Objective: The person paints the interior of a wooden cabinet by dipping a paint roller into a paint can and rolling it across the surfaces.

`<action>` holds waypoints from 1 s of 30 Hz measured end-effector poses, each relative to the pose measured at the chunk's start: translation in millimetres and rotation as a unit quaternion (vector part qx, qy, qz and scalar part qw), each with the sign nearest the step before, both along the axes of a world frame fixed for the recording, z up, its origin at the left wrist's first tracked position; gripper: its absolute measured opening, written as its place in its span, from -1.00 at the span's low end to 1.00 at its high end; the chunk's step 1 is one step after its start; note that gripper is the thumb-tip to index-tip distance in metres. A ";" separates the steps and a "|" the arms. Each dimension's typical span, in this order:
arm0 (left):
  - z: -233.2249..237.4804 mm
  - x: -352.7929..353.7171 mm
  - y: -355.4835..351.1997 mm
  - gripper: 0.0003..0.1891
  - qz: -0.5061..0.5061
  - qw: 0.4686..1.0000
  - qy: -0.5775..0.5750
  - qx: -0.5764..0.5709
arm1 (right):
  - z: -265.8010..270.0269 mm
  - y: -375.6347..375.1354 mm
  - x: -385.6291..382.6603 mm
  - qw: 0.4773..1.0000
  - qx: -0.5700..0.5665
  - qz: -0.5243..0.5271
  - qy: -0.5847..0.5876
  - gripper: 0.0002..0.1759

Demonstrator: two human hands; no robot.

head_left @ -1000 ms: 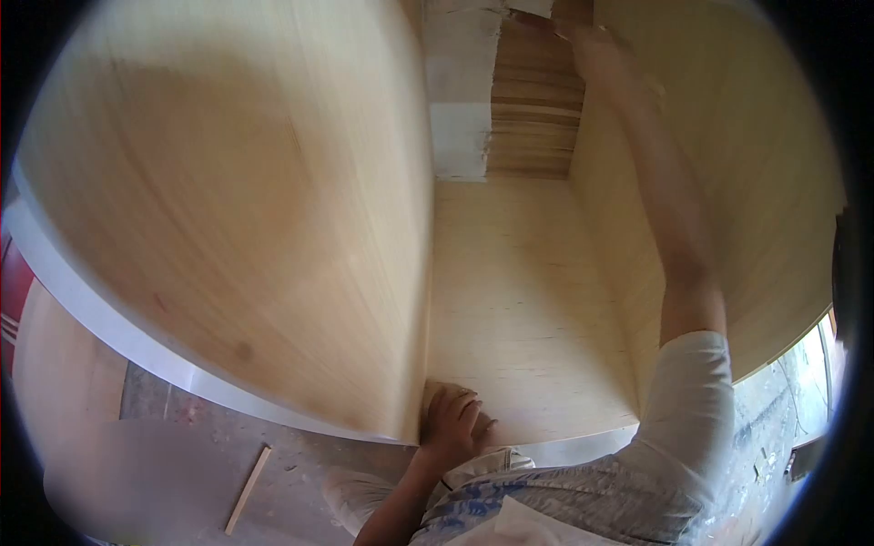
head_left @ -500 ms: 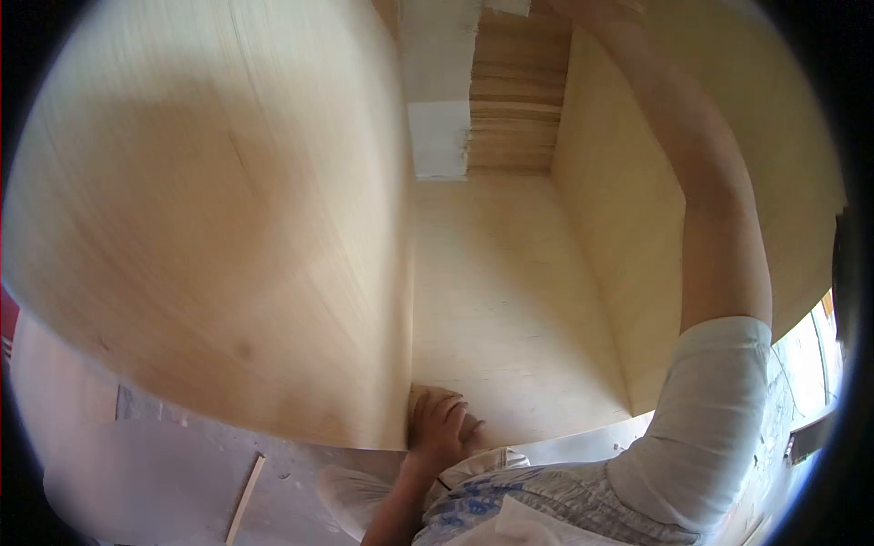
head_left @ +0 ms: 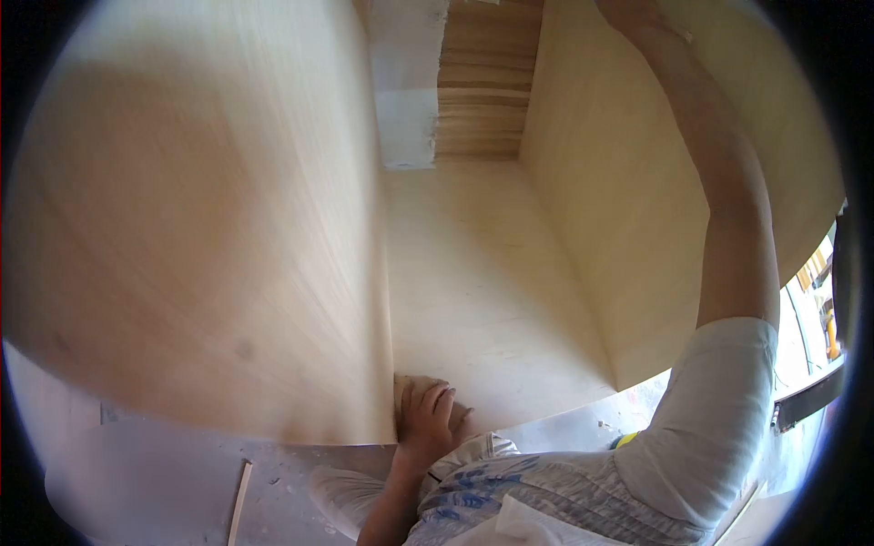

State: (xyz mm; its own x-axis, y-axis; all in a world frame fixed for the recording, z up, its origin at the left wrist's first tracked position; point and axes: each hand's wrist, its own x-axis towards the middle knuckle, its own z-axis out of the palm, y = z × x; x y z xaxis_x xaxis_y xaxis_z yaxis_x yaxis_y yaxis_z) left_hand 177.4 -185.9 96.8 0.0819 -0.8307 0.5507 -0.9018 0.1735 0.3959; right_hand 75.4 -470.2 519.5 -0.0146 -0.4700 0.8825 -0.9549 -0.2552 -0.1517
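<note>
My left hand [head_left: 426,420] is low in the middle of the view, at the front end of the pale wooden base [head_left: 492,300]. Its fingers are bent over a flat brown block-like piece [head_left: 461,415], whose kind I cannot make out. That piece lies beside the lower corner of the tall left wooden panel [head_left: 218,273]. My right arm stretches up along the right wooden panel [head_left: 592,191]. Only part of my right hand [head_left: 628,11] shows at the top edge, its fingers out of view.
At the back are a striped wood surface [head_left: 482,100] and a whitish strip [head_left: 405,100] with a ragged edge. A thin wooden stick [head_left: 240,502] lies on the dusty grey floor [head_left: 182,473]. A dark bar-like object [head_left: 808,397] is at the far right.
The view has shifted, so the panels and base appear further left. My right hand and forearm sit further right against the panel. My left hand stays on the brown piece by the corner.
</note>
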 end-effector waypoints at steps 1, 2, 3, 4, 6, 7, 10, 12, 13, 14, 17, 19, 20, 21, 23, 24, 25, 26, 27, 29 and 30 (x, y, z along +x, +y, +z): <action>-0.5 0.3 -0.8 -0.55 -0.001 1.000 0.000 -0.001 | 20.7 -59.8 -21.4 0.988 0.059 -0.049 0.137 -0.55; -0.8 0.6 -1.5 -0.55 -0.003 1.000 0.001 -0.006 | 31.4 -98.1 -37.3 0.951 0.117 -0.097 0.270 -0.58; 0.0 -0.5 1.0 -0.55 -0.006 1.000 0.002 -0.012 | 31.2 -104.6 -45.5 0.951 0.116 -0.097 0.270 -0.58; 1.1 -1.3 0.8 -0.55 -0.006 1.000 0.004 -0.014 | 30.6 -110.2 -50.0 0.949 0.118 -0.115 0.269 -0.60; 3.4 -4.3 2.1 -0.57 0.003 1.000 0.008 -0.016 | 25.5 -89.8 -45.6 0.947 0.117 -0.131 0.270 -0.62; 2.7 -4.7 3.0 -0.57 0.006 1.000 0.008 -0.017 | 19.4 -92.1 -46.1 0.949 0.110 -0.125 0.267 -0.63; 0.7 -2.6 1.1 -0.58 -0.001 1.000 0.016 -0.020 | -9.4 -179.5 -68.4 0.978 0.048 0.012 0.201 -0.58; 0.7 -1.9 1.5 -0.59 -0.003 1.000 0.001 -0.031 | -37.3 -158.4 -51.3 0.973 0.173 0.136 0.077 -0.56; 0.2 -2.3 0.9 -0.59 -0.001 0.999 -0.001 -0.032 | -45.5 -101.0 -29.0 0.942 0.289 0.168 -0.031 -0.57; -0.4 -1.9 1.1 -0.60 -0.010 0.999 0.004 -0.031 | -53.4 -90.1 -15.0 0.941 0.290 0.172 -0.034 -0.57; 0.4 0.8 -0.3 -0.59 -0.007 0.999 -0.009 -0.034 | -79.9 -85.4 24.4 0.765 0.403 0.433 -0.257 -0.65; -0.9 0.6 -1.3 -0.59 0.000 0.999 -0.024 -0.036 | -83.8 -86.3 50.8 0.673 0.426 0.511 -0.323 -0.67; -2.5 0.8 -1.8 -0.58 -0.001 0.999 -0.024 -0.033 | -81.0 -90.3 65.8 0.651 0.423 0.540 -0.326 -0.72; -3.8 -0.4 -0.2 -0.58 -0.002 0.999 -0.023 -0.030 | -78.5 -94.0 80.0 0.628 0.420 0.567 -0.328 -0.77; -4.9 -2.1 0.3 -0.58 0.003 0.999 -0.026 -0.018 | -75.8 -104.8 111.3 0.615 0.390 0.581 -0.364 -0.77; -4.7 -0.8 0.2 -0.58 0.003 1.000 -0.027 -0.007 | -75.8 -112.9 127.4 0.605 0.358 0.588 -0.399 -0.76; -4.8 1.2 0.6 -0.58 0.007 1.000 -0.028 -0.003 | -81.1 -120.5 142.8 0.601 0.362 0.589 -0.401 -0.76; -4.9 1.2 1.1 -0.59 -0.002 1.000 -0.012 0.001 | -89.7 -123.0 154.8 0.643 0.363 0.556 -0.382 -0.75; -5.1 0.0 0.7 -0.59 -0.012 1.000 0.006 0.005 | -98.2 -126.4 162.1 0.685 0.362 0.519 -0.361 -0.75; -2.1 -2.3 0.3 -0.59 -0.010 1.000 0.008 0.010 | -127.5 -116.1 158.4 0.737 0.360 0.493 -0.289 -0.62; 0.2 -1.6 -0.2 -0.58 -0.008 1.000 0.004 0.009 | -150.1 -111.6 162.8 0.774 0.369 0.452 -0.246 -0.57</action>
